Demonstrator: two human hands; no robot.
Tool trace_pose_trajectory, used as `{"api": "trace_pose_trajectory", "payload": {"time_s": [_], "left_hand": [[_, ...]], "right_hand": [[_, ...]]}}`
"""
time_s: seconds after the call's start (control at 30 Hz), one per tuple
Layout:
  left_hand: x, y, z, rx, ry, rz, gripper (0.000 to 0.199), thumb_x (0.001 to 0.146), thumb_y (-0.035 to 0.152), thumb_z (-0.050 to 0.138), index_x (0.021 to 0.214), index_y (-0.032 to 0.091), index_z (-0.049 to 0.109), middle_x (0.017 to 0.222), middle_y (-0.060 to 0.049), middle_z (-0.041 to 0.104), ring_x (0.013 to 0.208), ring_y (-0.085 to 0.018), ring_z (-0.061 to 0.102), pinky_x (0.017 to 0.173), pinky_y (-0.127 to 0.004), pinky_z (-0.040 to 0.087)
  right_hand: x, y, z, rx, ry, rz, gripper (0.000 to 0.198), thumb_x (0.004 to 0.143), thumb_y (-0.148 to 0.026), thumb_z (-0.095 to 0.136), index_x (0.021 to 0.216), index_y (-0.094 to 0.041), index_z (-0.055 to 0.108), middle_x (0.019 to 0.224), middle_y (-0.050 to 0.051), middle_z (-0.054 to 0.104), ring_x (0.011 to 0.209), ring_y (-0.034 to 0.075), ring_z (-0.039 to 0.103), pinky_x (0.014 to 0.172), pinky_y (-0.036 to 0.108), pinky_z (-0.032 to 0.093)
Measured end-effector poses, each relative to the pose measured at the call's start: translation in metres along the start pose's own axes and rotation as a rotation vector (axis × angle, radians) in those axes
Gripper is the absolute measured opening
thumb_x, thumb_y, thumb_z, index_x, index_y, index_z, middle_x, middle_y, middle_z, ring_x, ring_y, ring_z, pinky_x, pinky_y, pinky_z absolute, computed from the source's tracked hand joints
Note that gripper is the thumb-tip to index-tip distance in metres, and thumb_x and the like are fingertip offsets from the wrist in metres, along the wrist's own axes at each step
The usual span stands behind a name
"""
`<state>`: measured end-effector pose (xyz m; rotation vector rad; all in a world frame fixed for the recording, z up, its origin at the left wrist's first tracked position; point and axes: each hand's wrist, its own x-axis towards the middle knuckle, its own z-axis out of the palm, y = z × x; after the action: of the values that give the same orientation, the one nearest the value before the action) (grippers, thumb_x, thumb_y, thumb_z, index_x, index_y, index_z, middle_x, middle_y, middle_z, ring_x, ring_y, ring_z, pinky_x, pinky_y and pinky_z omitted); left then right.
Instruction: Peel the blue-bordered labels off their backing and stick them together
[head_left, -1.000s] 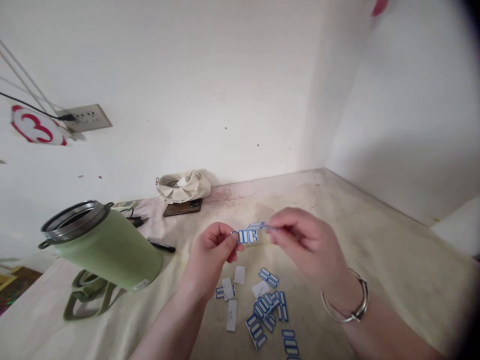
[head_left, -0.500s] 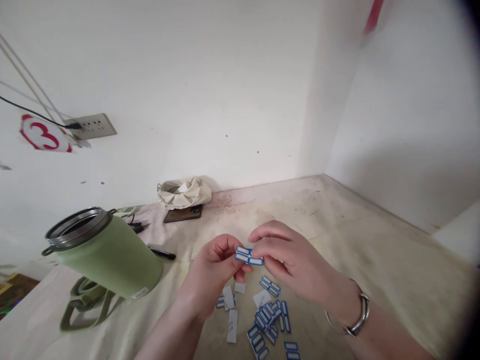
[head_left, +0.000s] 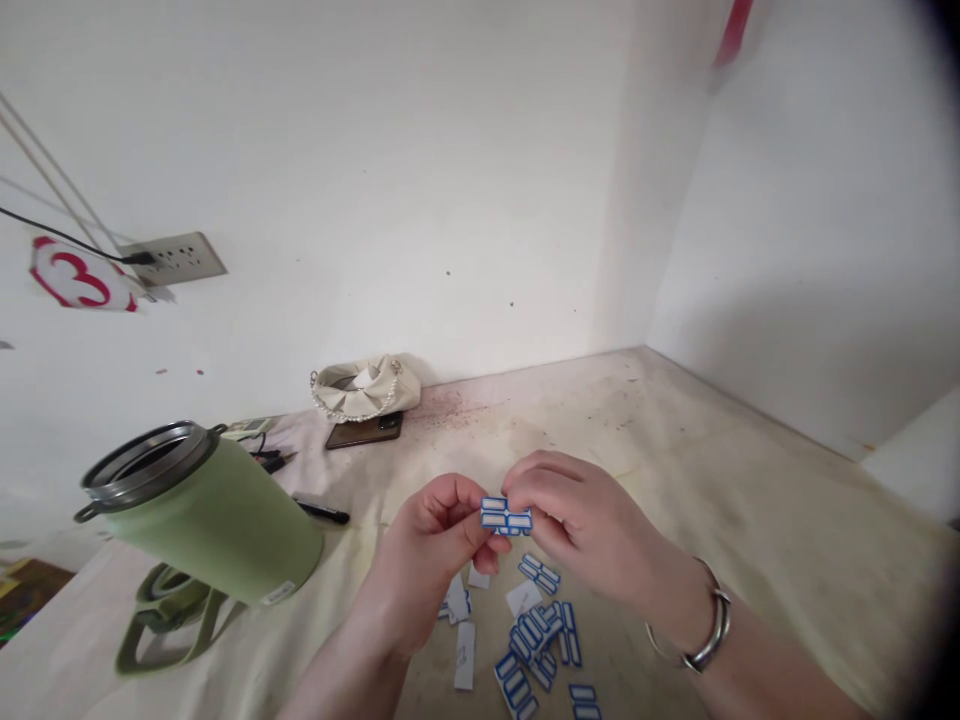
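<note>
Your left hand [head_left: 431, 545] pinches a blue-and-white label [head_left: 504, 515] above the cloth [head_left: 720, 470]; your right hand [head_left: 592, 515], fingers curled, touches its right end, whether gripping I cannot tell; similar labels [head_left: 537, 632] lie heaped below

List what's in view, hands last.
Labels: several, blue-white, held and on tablecloth
Paper slips: 4 visible, white, near labels
Tablecloth: 1, cream, beneath
Tumbler: 1, green, left
Lid: 1, green, beside tumbler
Pen: 1, black, beside tumbler
Phone: 1, dark, by handbag
Handbag: 1, cream, by wall
Socket: 1, grey, wall
Cable: 1, black, in socket
Sign: 1, red-white, below socket
Bracelet: 1, silver, right wrist
Left hand: 1, gripping label
Right hand: 1, at label
</note>
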<state>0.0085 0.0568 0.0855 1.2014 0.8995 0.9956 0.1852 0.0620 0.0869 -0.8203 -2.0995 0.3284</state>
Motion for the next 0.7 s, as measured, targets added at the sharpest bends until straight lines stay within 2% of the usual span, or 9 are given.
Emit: {"api": "trace_pose_trajectory", "payload": {"time_s": [0.2, 0.7], "left_hand": [[-0.0004, 0.0012, 0.0013, -0.004, 0.028, -0.010, 0.013, 0.078, 0.024, 0.064, 0.072, 0.015, 0.057, 0.060, 0.000, 0.062, 0.051, -0.008, 0.051, 0.051, -0.020, 0.039], [-0.0005, 0.0015, 0.0000, 0.012, -0.006, 0.009, 0.017, 0.085, 0.027, 0.055, 0.074, 0.014, 0.058, 0.068, -0.003, 0.064, 0.057, -0.009, 0.052, 0.057, -0.023, 0.039]], "right_hand": [[-0.0025, 0.0033, 0.0037, -0.046, 0.040, -0.084, 0.026, 0.075, 0.001, 0.041, 0.079, -0.020, 0.055, 0.088, 0.002, 0.061, 0.079, 0.013, 0.054, 0.068, 0.025, 0.043], [0.0005, 0.0041, 0.0049, -0.099, -0.006, -0.110, 0.026, 0.075, 0.003, 0.041, 0.075, -0.018, 0.055, 0.085, 0.002, 0.059, 0.076, 0.012, 0.052, 0.067, 0.023, 0.042]]}}
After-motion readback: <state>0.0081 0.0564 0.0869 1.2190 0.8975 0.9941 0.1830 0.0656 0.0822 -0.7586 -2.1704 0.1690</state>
